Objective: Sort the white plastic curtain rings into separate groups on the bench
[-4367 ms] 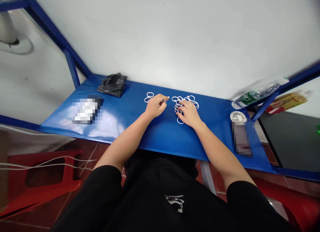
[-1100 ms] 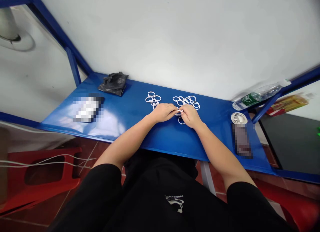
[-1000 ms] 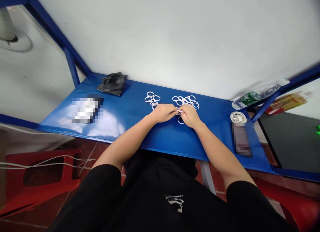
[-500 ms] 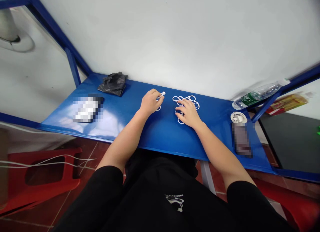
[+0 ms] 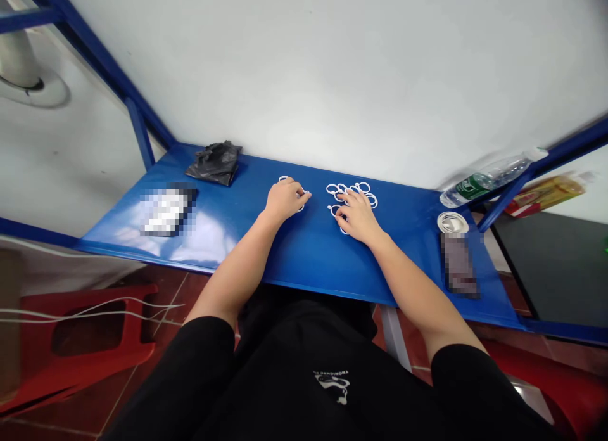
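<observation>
Two groups of small white rings lie on a blue table (image 5: 308, 257). My left hand (image 5: 284, 200) rests palm down over the left group of white rings (image 5: 285, 180), fingers curled, with a ring at its fingertips; whether it grips that ring I cannot tell. My right hand (image 5: 357, 215) lies on the near edge of the right pile of white rings (image 5: 357, 190), its fingers spread over several of them. Both forearms reach out from my lap over the table's front edge.
A crumpled black bag (image 5: 213, 162) lies at the back left and a blurred flat object (image 5: 164, 211) at the left. At the right are a plastic water bottle (image 5: 489, 177), a coiled white cable (image 5: 452, 222) and a dark blurred object (image 5: 458, 267). Red stools (image 5: 80, 346) stand beneath.
A second ago both hands met over one ring at the table's middle. They have parted: my left hand carried the ring to the left group and lowered; my right hand went back onto the right pile.
</observation>
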The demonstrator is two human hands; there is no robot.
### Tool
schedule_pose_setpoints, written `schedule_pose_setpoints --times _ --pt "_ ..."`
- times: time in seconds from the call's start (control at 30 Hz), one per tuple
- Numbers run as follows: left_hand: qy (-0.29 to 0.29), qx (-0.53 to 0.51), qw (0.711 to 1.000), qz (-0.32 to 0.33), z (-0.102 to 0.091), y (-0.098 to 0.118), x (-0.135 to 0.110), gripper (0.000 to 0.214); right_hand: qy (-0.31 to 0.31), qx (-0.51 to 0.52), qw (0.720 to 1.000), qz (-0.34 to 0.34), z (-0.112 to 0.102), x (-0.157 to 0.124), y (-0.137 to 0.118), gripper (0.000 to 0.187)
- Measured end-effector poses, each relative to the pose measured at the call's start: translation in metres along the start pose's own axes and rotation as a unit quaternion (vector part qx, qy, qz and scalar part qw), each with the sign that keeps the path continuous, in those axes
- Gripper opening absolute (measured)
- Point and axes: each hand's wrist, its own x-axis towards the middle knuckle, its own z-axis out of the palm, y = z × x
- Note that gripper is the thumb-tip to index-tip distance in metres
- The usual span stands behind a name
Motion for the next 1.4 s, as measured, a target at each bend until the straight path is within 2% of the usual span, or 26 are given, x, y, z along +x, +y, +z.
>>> schedule_pose_setpoints --times 0.17,0.27,0.4,0.5,0.77,1.0,1.27,1.4 --pt "0.047 -0.054 0.997 0.038 0.007 0.004 -0.002 0.030 0.066 0.051 0.996 -0.031 -0.004 0.003 -0.003 0.020" --pt "0.015 -0.121 0.987 0.100 0.013 0.016 -0.008 0.035 0.096 0.082 0.991 -0.047 -0.008 0.004 -0.004 0.017" --pt "-0.040 -0.182 0.969 0.163 0.021 0.034 -0.017 0.036 0.095 0.108 0.988 -0.060 -0.010 0.003 -0.007 0.016" --pt "-0.057 -0.209 0.963 0.160 0.022 0.039 -0.019 0.034 0.088 0.113 0.987 -0.072 -0.008 0.002 -0.009 0.017" --pt "-0.006 -0.239 0.959 0.154 0.023 0.036 -0.017 0.032 0.056 0.090 0.990 -0.096 -0.002 0.005 -0.003 0.020" --pt "-0.010 -0.252 0.950 0.184 0.020 0.036 -0.017 0.035 0.048 0.089 0.991 -0.091 -0.002 0.006 -0.006 0.024" --pt "0.027 -0.232 0.958 0.168 0.016 0.032 -0.014 0.032 0.029 0.122 0.985 -0.118 -0.008 0.007 -0.008 0.029" --pt "0.038 -0.220 0.962 0.155 0.014 0.027 -0.012 0.031 0.034 0.122 0.985 -0.118 -0.007 0.005 -0.008 0.024"
